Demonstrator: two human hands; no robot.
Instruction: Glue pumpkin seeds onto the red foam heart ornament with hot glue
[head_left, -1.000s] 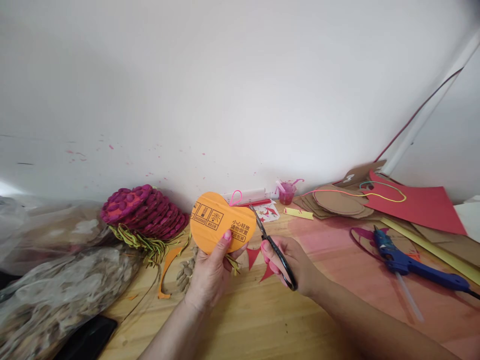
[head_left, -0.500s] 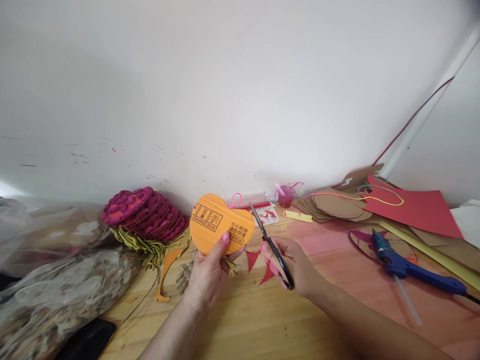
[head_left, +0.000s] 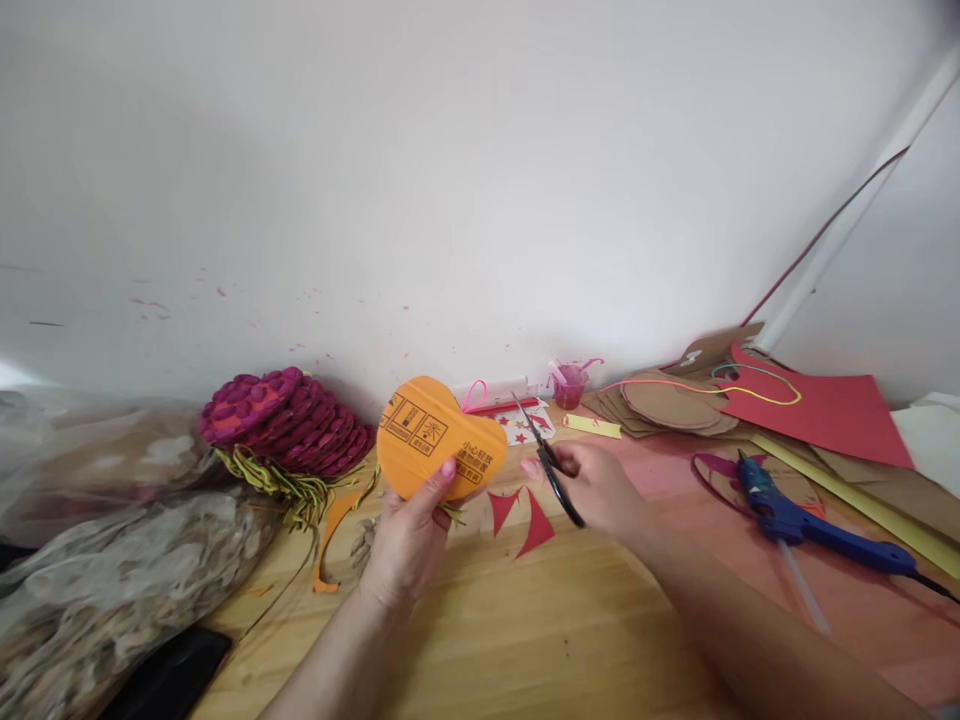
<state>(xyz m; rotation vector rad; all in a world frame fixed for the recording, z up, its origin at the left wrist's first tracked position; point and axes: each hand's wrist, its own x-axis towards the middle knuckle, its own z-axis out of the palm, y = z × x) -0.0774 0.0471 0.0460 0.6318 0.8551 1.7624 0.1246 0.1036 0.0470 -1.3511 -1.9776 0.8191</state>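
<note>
An orange heart-shaped piece (head_left: 431, 440) with dark printing and a pink loop (head_left: 475, 396) at its notch is pinched in my left hand (head_left: 412, 535), thumb on its face. To its right, my right hand (head_left: 596, 485) is closed on black-handled scissors (head_left: 551, 465), blades pointing up and left, apart from the heart. Red paper scraps (head_left: 534, 525) lie on the table below the scissors. Behind the hands are a red stick (head_left: 506, 404) and a white sheet with red stars (head_left: 521, 428).
Left stand stacked magenta discs (head_left: 289, 420) with green strings, plastic bags (head_left: 135, 560) and a black object (head_left: 169, 675). Right are a pink-stained cup (head_left: 570, 383), cardboard pieces (head_left: 675, 405), red sheet (head_left: 832, 415) and blue glue gun (head_left: 817, 535). A wall (head_left: 480, 180) rises behind the table.
The scissors and my right hand have moved slightly up and right, away from the heart. More of the red scraps shows. The view has shifted a little.
</note>
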